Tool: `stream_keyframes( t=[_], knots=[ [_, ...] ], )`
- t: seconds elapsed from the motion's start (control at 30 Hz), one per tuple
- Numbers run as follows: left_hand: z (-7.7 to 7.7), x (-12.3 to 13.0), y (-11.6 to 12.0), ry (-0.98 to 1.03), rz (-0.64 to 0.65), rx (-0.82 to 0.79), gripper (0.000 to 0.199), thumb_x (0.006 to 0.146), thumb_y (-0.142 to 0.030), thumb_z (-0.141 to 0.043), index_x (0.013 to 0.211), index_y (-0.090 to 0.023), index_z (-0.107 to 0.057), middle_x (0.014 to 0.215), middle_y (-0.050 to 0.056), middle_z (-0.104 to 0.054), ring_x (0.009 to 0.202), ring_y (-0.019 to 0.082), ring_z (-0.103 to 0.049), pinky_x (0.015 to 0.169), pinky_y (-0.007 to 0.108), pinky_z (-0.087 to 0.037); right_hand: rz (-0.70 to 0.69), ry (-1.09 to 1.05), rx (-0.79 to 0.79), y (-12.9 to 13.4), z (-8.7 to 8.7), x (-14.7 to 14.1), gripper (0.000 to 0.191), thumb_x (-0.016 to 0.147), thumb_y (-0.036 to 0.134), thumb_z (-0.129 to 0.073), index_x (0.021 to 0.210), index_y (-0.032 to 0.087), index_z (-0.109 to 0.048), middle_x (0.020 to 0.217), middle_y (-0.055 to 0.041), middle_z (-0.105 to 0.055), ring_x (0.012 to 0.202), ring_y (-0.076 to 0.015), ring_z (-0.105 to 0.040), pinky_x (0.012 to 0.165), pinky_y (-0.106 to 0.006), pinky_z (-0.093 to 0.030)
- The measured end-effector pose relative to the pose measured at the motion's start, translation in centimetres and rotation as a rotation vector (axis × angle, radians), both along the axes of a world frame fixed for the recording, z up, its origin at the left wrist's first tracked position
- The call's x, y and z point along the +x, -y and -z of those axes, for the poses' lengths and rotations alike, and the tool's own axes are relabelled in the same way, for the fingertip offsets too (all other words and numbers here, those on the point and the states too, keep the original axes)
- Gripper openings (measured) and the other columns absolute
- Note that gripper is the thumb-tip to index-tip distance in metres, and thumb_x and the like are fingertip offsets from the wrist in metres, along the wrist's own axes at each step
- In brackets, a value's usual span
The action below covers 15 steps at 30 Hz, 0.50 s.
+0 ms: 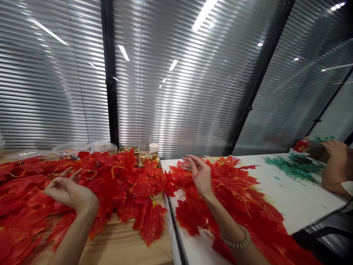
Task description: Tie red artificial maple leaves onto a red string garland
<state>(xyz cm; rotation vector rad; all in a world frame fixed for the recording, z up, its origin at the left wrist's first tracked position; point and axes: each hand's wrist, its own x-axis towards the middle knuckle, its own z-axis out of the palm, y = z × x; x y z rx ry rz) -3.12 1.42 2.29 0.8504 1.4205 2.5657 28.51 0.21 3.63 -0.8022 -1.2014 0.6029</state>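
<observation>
My left hand (73, 193) is raised over a heap of red artificial maple leaves (110, 187) on the left. Its thumb and forefinger are curled together, and the other fingers point away; anything in the pinch is too small to see. On the right, my right hand (200, 173) is above a second pile of red maple leaves (234, 184), thumb and fingers drawn close. Whatever they may hold cannot be made out. Thin yellow stems and strings (91, 175) lie among the leaves. A beaded bracelet (237, 241) circles my right wrist.
Behind the leaves are plastic bags (103, 147), gold wrappers (149, 158) and a paper cup (153, 148). A gap (175, 221) parts the wooden and white tables. Far right, another person's hand (335, 149) is near green leaves (296, 165) and a red item (301, 145).
</observation>
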Motion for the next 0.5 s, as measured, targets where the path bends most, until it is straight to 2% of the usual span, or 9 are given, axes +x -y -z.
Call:
stream_keyframes(
  t=[0.07, 0.1, 0.2, 0.23, 0.27, 0.3, 0.37, 0.43, 0.5],
  knots=[
    [0.0, 1.0, 0.3, 0.007, -0.137, 0.006, 0.020, 0.085, -0.027, -0.046, 0.083, -0.023, -0.027, 0.099, 0.005, -0.044, 0.096, 0.023, -0.049, 0.086, 0.045, -0.040, -0.108, -0.037, -0.035, 0.0, -0.1, -0.9, 0.031, 0.079, 0.041, -0.062, 0.093, 0.013, -0.062, 0.087, -0.0088, -0.069, 0.074, -0.0207, -0.069, 0.072, -0.036, -0.059],
    [0.1, 1.5, 0.4, -0.060, -0.180, -0.035, 0.022, 0.081, -0.026, -0.053, 0.086, -0.021, -0.032, 0.103, 0.008, -0.046, 0.099, 0.025, -0.049, 0.090, 0.048, -0.038, -0.154, -0.052, -0.043, 0.0, -0.2, -1.4, 0.031, 0.079, 0.041, -0.063, 0.091, 0.013, -0.062, 0.086, -0.0084, -0.069, 0.076, -0.0208, -0.069, 0.074, -0.036, -0.058],
    [0.2, 2.9, 1.3, -0.483, -0.342, -0.123, 0.032, 0.074, -0.021, -0.063, 0.099, -0.014, -0.045, 0.116, 0.016, -0.049, 0.115, 0.034, -0.043, 0.099, 0.055, -0.027, -0.259, -0.075, -0.054, 0.1, -0.8, -2.9, 0.030, 0.079, 0.040, -0.063, 0.090, 0.013, -0.062, 0.084, -0.0079, -0.069, 0.077, -0.0206, -0.069, 0.074, -0.034, -0.058],
    [0.3, 3.5, 1.6, -0.630, -0.379, -0.088, 0.033, 0.074, -0.019, -0.063, 0.103, -0.013, -0.048, 0.117, 0.017, -0.050, 0.118, 0.035, -0.042, 0.100, 0.055, -0.026, -0.283, -0.081, -0.054, 0.1, -1.0, -3.4, 0.030, 0.079, 0.040, -0.063, 0.090, 0.012, -0.062, 0.084, -0.0080, -0.069, 0.077, -0.0205, -0.069, 0.073, -0.034, -0.058],
    [0.4, 4.1, 2.0, -0.756, -0.358, -0.031, 0.033, 0.075, -0.017, -0.062, 0.105, -0.014, -0.050, 0.116, 0.016, -0.053, 0.117, 0.033, -0.044, 0.101, 0.053, -0.028, -0.305, -0.087, -0.050, 0.2, -1.3, -3.8, 0.029, 0.080, 0.040, -0.063, 0.090, 0.012, -0.062, 0.084, -0.0080, -0.069, 0.077, -0.0204, -0.069, 0.073, -0.033, -0.058],
    [0.6, 4.9, 2.4, -0.856, -0.268, 0.032, 0.031, 0.076, -0.016, -0.060, 0.106, -0.016, -0.052, 0.113, 0.014, -0.056, 0.114, 0.031, -0.048, 0.100, 0.050, -0.031, -0.328, -0.093, -0.046, 0.2, -1.5, -4.2, 0.029, 0.080, 0.040, -0.063, 0.090, 0.012, -0.062, 0.084, -0.0079, -0.069, 0.077, -0.0202, -0.069, 0.073, -0.033, -0.058],
    [1.3, 6.4, 3.0, -0.983, 0.114, 0.078, 0.031, 0.082, -0.015, -0.053, 0.112, -0.020, -0.052, 0.110, 0.011, -0.060, 0.109, 0.025, -0.053, 0.098, 0.043, -0.038, -0.376, -0.105, -0.039, 0.3, -2.0, -5.1, 0.028, 0.080, 0.039, -0.063, 0.090, 0.012, -0.062, 0.083, -0.0076, -0.069, 0.076, -0.0198, -0.069, 0.073, -0.033, -0.058],
    [2.2, 7.9, 3.5, -0.968, 0.571, -0.089, 0.038, 0.088, -0.020, -0.046, 0.126, -0.024, -0.045, 0.126, 0.009, -0.055, 0.119, 0.023, -0.048, 0.103, 0.041, -0.036, -0.433, -0.115, -0.042, 0.5, -2.2, -5.9, 0.028, 0.080, 0.039, -0.063, 0.089, 0.012, -0.062, 0.082, -0.0072, -0.069, 0.075, -0.0196, -0.069, 0.073, -0.033, -0.058],
    [3.3, 9.1, 3.8, -0.881, 0.919, -0.268, 0.055, 0.087, -0.028, -0.050, 0.139, -0.027, -0.031, 0.144, 0.008, -0.039, 0.131, 0.024, -0.036, 0.108, 0.042, -0.029, -0.494, -0.114, -0.051, 0.7, -2.3, -6.8, 0.028, 0.080, 0.039, -0.063, 0.090, 0.013, -0.062, 0.081, -0.0070, -0.068, 0.074, -0.0195, -0.069, 0.071, -0.033, -0.058]
  ],
)
